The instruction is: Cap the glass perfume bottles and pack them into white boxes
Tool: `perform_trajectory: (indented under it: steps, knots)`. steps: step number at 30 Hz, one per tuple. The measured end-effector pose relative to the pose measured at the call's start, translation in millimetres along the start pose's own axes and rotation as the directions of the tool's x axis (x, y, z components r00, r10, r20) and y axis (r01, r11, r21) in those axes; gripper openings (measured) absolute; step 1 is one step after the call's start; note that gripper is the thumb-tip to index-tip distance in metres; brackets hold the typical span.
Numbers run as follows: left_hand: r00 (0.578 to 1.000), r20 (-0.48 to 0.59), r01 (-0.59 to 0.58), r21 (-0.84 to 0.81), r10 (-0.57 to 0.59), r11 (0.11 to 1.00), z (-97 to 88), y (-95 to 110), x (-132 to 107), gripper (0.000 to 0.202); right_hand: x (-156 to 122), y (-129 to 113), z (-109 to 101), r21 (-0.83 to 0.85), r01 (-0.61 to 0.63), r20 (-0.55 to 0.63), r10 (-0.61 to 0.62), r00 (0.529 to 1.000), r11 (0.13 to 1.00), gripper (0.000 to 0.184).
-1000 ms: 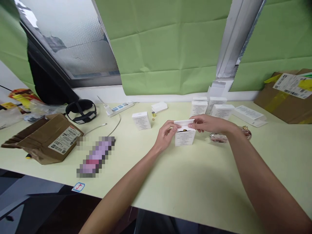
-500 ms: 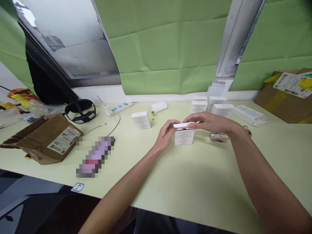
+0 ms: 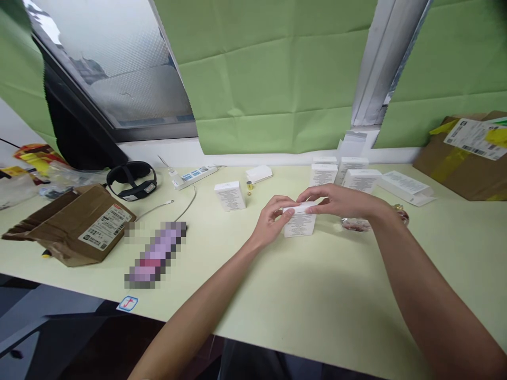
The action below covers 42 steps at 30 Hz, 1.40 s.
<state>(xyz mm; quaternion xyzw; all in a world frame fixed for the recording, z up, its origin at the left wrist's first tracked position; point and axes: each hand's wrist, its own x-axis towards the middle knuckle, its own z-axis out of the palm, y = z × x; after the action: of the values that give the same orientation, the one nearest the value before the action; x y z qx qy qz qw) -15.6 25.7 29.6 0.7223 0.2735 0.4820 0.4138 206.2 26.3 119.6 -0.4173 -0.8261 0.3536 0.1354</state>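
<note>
A small white printed box [image 3: 299, 226] stands upright on the pale table, its top flap down over the opening. My left hand [image 3: 272, 219] grips its left top edge, with the thumb on the front near the flap. From the other side my right hand [image 3: 335, 201] holds the top right corner, thumb on the flap's front edge. Just right of the box lies a clear item with pinkish contents [image 3: 355, 225], partly hidden by my right hand. A gold and red round object [image 3: 402, 214] shows in part behind my right wrist.
Several similar white boxes [image 3: 359, 180] stand at the back right beside a flat-lying carton [image 3: 406, 186]. Another white box [image 3: 230, 196] and a small gold cap [image 3: 249, 186] are left of my hands. Cardboard boxes [image 3: 85, 232] sit at both sides; a pixelated purple object [image 3: 158, 256] lies left.
The box's lid flap, raised with a dark gold bit showing beneath it, is now pressed down and covers the opening. My left thumb has moved onto the front edge.
</note>
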Motion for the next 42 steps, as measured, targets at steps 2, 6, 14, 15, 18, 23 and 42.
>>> perform_trajectory:
  steps: [2,6,14,15,18,23,42]
  knots:
    - [1.000,0.013,-0.008,0.011,0.008,1.000,-0.7,0.2,0.1,0.022,0.5,1.7,0.0,0.005,-0.005,0.001,0.005,1.000,1.000,0.039]
    - [0.999,0.028,-0.021,0.014,0.020,1.000,-2.2,-0.2,0.2,0.023,1.4,3.6,0.0,0.012,-0.016,0.000,0.016,1.000,1.000,0.040]
    - [0.999,0.039,-0.031,0.023,0.030,0.999,-3.0,-2.2,0.3,0.024,-1.5,-0.6,-1.7,0.047,-0.016,0.019,0.015,1.000,0.999,0.039]
    - [0.999,0.039,-0.030,0.028,0.029,0.999,-3.1,-2.4,0.2,0.024,-1.7,-0.4,-1.6,0.050,-0.011,0.024,0.010,1.000,0.999,0.039]
    - [0.999,0.039,-0.028,0.041,0.026,0.999,-3.6,-2.2,-0.6,0.023,-1.1,2.1,-1.1,0.053,-0.015,0.037,0.013,0.999,0.998,0.040]
    - [0.999,0.035,0.016,0.028,-0.017,0.999,-1.7,-0.5,-1.8,0.025,1.3,10.1,0.1,0.073,-0.065,0.045,0.062,0.997,0.995,0.044]
    - [0.989,-0.012,0.145,0.062,-0.144,0.987,8.4,-0.6,-2.7,0.037,3.3,13.3,2.6,0.067,-0.156,-0.029,0.158,0.987,0.985,0.057]
